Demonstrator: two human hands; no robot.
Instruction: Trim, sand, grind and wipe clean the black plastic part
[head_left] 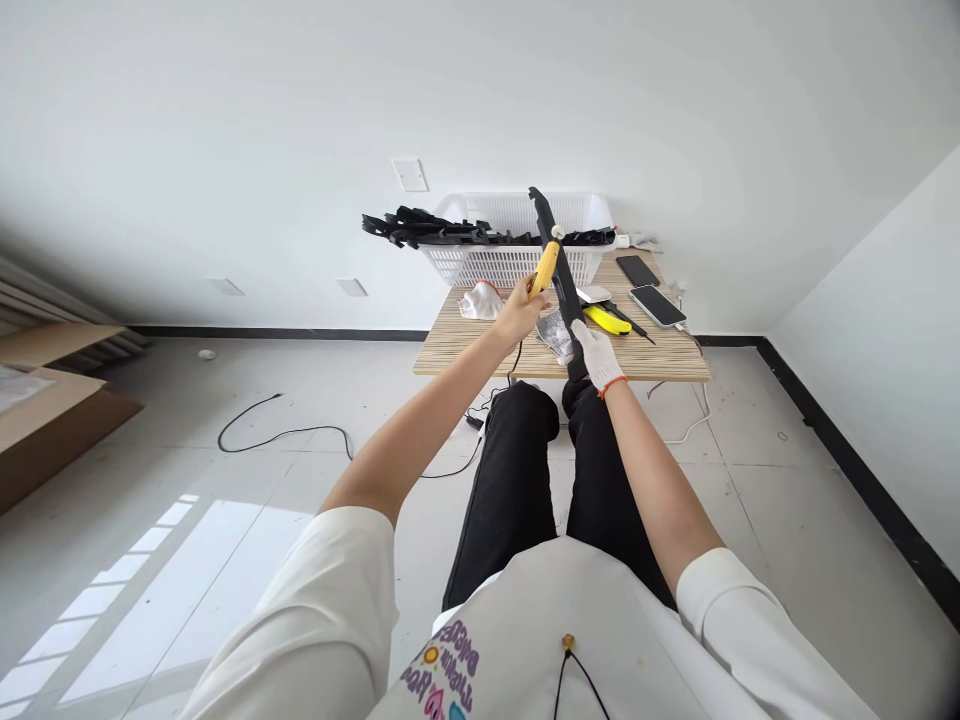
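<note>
Our left hand [519,317] grips the yellow tool [545,268]; our right hand [598,357] clasps the black strip [566,287] (probably light, stiff; best held low).

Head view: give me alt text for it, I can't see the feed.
A bare left grip holds a yellow tool up to a long black part, which the gloved right grip holds near its lower end. Beyond, a white basket of black parts stands on a table; two phones lie at right.
</note>
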